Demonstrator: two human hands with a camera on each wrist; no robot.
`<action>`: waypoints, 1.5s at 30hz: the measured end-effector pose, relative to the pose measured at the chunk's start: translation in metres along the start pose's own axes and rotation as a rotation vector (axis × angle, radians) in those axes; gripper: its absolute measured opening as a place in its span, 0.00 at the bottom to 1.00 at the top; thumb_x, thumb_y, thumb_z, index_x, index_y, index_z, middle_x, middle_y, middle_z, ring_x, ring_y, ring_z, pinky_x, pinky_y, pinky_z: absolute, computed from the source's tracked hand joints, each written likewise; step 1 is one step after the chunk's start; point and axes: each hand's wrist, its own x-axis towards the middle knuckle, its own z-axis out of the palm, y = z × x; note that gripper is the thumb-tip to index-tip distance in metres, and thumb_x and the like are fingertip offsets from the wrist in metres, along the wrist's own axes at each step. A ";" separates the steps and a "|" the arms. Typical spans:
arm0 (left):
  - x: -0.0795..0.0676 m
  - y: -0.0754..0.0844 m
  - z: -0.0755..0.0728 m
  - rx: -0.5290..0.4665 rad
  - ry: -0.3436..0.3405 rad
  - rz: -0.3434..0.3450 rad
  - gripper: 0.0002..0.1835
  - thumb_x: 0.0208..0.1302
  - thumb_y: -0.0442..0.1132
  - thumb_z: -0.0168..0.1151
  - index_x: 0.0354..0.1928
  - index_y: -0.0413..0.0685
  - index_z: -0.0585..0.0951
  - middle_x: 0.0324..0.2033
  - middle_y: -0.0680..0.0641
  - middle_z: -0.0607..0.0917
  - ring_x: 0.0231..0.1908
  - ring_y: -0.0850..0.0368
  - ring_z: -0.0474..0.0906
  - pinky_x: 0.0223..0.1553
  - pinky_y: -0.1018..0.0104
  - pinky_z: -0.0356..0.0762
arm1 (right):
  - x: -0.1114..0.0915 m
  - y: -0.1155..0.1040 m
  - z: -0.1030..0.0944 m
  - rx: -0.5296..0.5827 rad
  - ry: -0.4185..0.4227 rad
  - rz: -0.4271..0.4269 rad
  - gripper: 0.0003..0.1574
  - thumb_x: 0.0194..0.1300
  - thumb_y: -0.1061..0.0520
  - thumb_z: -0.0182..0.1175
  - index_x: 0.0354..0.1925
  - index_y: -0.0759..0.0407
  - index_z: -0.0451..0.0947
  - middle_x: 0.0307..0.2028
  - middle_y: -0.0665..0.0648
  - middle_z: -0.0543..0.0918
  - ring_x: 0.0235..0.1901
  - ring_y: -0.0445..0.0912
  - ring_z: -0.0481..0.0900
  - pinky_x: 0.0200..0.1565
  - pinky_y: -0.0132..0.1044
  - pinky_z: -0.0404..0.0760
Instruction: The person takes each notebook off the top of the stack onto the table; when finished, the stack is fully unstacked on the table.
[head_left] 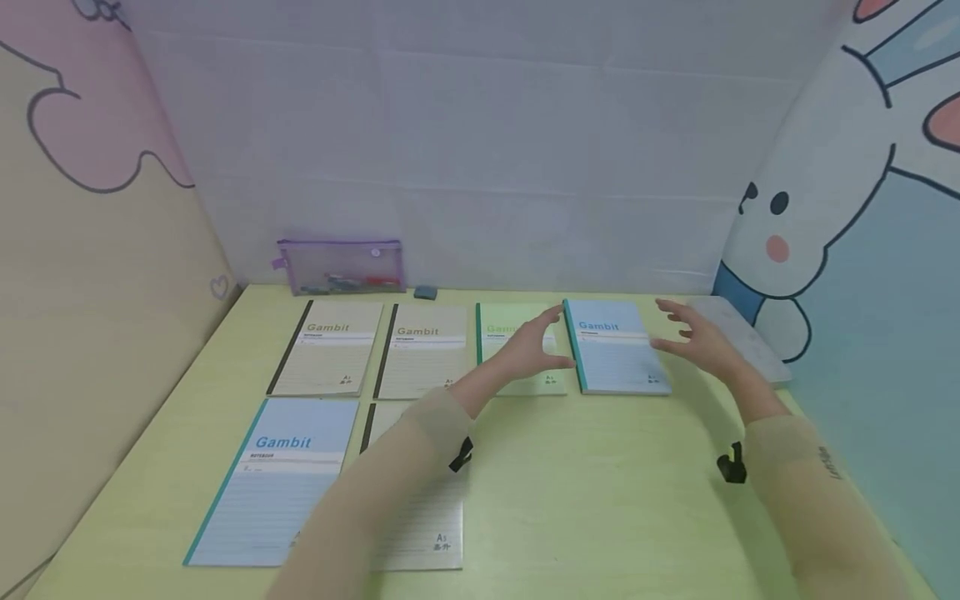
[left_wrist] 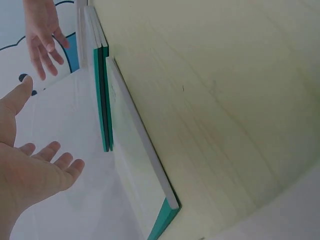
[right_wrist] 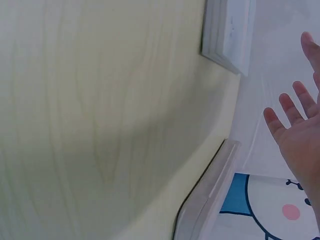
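A blue Gambit notebook (head_left: 615, 354) lies at the back right, on top of a small stack whose green and dark spines (left_wrist: 103, 95) show in the left wrist view. My left hand (head_left: 531, 346) hovers at its left side, above a green notebook (head_left: 557, 385) that it partly hides. On the other side, my right hand (head_left: 701, 340) is held over the right edge of the blue notebook. Both hands have their fingers spread and hold nothing. In the right wrist view the stacked page edges (right_wrist: 220, 35) stand apart from the right hand.
Two beige notebooks (head_left: 326, 350) lie in the back row. In front are a larger blue notebook (head_left: 273, 492) and another notebook (head_left: 423, 533) partly under my left sleeve. A purple pencil pouch (head_left: 345, 267), a dark eraser-like block (head_left: 425, 292) and a pale flat slab (head_left: 738, 333) line the back.
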 end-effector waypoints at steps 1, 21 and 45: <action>0.004 0.000 0.004 0.002 -0.004 -0.004 0.52 0.54 0.48 0.70 0.74 0.59 0.48 0.70 0.49 0.60 0.69 0.50 0.57 0.65 0.54 0.61 | 0.000 0.004 0.001 0.005 -0.011 0.013 0.51 0.62 0.49 0.64 0.73 0.56 0.48 0.70 0.67 0.54 0.67 0.66 0.53 0.62 0.64 0.58; 0.036 -0.004 0.055 0.137 -0.058 -0.165 0.58 0.48 0.50 0.74 0.75 0.54 0.46 0.72 0.48 0.57 0.71 0.50 0.52 0.68 0.55 0.55 | 0.009 0.030 0.023 -0.020 -0.207 0.183 0.62 0.54 0.37 0.66 0.75 0.50 0.43 0.72 0.70 0.42 0.70 0.68 0.38 0.64 0.67 0.43; 0.030 -0.006 0.054 0.084 -0.031 -0.113 0.57 0.48 0.45 0.75 0.74 0.60 0.47 0.72 0.52 0.57 0.70 0.51 0.54 0.67 0.54 0.58 | 0.002 0.031 0.025 0.034 -0.183 0.143 0.59 0.54 0.41 0.67 0.74 0.52 0.46 0.72 0.69 0.48 0.69 0.68 0.44 0.64 0.67 0.47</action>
